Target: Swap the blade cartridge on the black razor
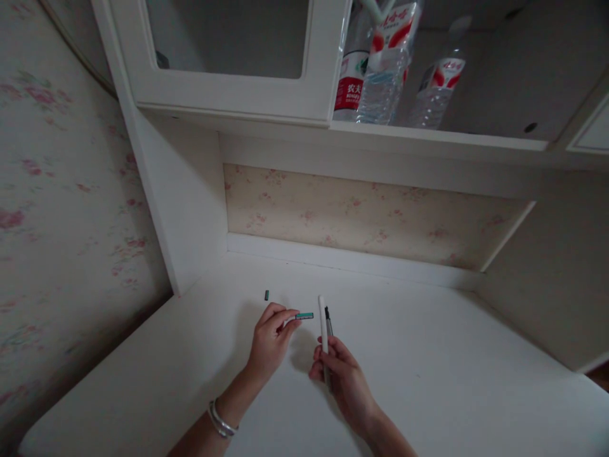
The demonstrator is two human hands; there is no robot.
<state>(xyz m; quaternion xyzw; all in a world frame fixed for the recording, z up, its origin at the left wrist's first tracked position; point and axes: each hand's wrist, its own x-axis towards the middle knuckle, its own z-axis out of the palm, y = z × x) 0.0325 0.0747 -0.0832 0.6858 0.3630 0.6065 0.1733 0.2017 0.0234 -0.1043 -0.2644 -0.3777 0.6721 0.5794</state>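
Note:
My left hand (272,336) pinches one end of a small green-and-black razor cartridge (304,315) between thumb and fingertips, above the desk. A second, similar cartridge (267,295) lies on the white desktop beyond that hand. My right hand (343,374) is closed around a long, slim white bar (323,317), which points away from me. Beside the bar, in the same grip, is a slim grey handle with a black tip (328,314), seemingly a razor handle. Fingers cover the lower parts of both. The held cartridge is just left of the white bar, not touching it.
Around my hands spreads the white desktop (409,362). A white side panel (190,190) stands at left, and a low ledge (352,260) runs along the back. Overhead, a shelf (438,138) holds several plastic bottles (385,76), next to a glazed cabinet door (228,95).

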